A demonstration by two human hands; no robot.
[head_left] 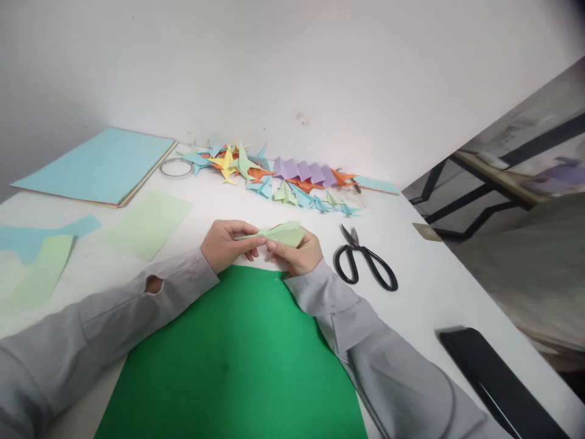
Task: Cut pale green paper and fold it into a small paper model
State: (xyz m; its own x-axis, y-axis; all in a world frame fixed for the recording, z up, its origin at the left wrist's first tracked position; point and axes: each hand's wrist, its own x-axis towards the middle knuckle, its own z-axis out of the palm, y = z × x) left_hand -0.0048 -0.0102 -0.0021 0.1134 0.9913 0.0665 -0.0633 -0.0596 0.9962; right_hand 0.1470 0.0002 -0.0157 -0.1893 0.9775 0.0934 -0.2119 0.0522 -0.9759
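A partly folded piece of light green paper (pixel 287 233) is held between my two hands, just beyond the far edge of a green sheet (pixel 228 347). My left hand (pixel 226 244) pinches its narrow left end between thumb and fingers. On the wider right part, the thumb of my right hand (pixel 304 253) presses from the front, with the fingers behind it. Both thumbs come close together near the paper's middle. Part of the paper is hidden by the fingers. To the right of my right hand, black-handled scissors (pixel 363 259) lie with their blades slightly apart.
Folded paper figures (pixel 228 163) in several colours and a purple pleated strip (pixel 304 172) lie along the wall. At the left are a stack of coloured paper (pixel 100 164), a tape roll (pixel 176 168), a light green sheet (pixel 148 222) and blue scraps (pixel 82 227). A black phone-like object (pixel 493 378) sits front right.
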